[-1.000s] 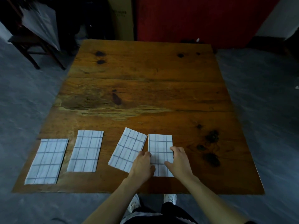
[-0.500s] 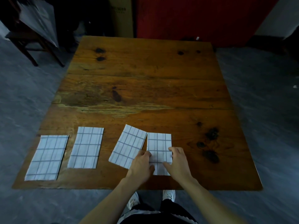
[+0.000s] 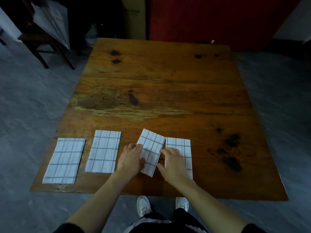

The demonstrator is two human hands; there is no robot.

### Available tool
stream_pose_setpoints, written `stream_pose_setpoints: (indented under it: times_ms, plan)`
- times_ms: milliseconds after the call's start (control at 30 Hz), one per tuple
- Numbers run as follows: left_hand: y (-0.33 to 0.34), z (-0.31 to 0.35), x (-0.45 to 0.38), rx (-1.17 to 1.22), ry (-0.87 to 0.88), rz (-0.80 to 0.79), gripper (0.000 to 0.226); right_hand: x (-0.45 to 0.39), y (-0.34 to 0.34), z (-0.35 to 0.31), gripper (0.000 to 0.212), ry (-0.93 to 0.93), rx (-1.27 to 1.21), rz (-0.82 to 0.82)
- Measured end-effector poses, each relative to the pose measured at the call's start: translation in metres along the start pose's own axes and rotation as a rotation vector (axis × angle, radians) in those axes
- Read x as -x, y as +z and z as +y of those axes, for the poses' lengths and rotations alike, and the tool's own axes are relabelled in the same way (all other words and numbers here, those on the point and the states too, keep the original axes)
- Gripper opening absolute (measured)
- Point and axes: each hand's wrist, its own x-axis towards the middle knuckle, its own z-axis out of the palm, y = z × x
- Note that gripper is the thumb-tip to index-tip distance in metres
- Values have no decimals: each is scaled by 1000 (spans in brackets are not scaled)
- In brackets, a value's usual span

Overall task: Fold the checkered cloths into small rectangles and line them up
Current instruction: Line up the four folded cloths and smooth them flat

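Note:
Four folded white cloths with dark grid lines lie in a row near the front edge of the wooden table. The far-left cloth and the second cloth lie flat and roughly straight. The third cloth is tilted, its top leaning right against the fourth cloth. My left hand touches the tilted cloth's left edge with fingertips and thumb. My right hand rests flat on the fourth cloth, its fingertips at the tilted cloth's right edge.
A dark wooden chair with a pale sheet leaning on it stands off the table's far-left corner. A red panel and a cardboard box stand behind the table. My shoes show below the front edge.
My left hand has moved left off the fourth cloth to the tilted third cloth's left edge. My right hand has shifted slightly left towards that cloth. The view has tilted down.

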Motion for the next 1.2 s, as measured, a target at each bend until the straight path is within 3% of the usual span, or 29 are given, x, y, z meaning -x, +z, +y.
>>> stream_pose_setpoints:
  times_ms: [233, 400, 1200]
  plan:
    - [1, -18, 1, -104, 59, -58, 56, 0, 14, -25, 61, 32, 108, -95]
    - [5, -27, 2, -235, 98, -3, 49, 3, 23, -33, 65, 73, 140, -129]
    - [22, -43, 33, -179, 136, 52, 43, 8, 33, -33, 63, 23, 213, -111]
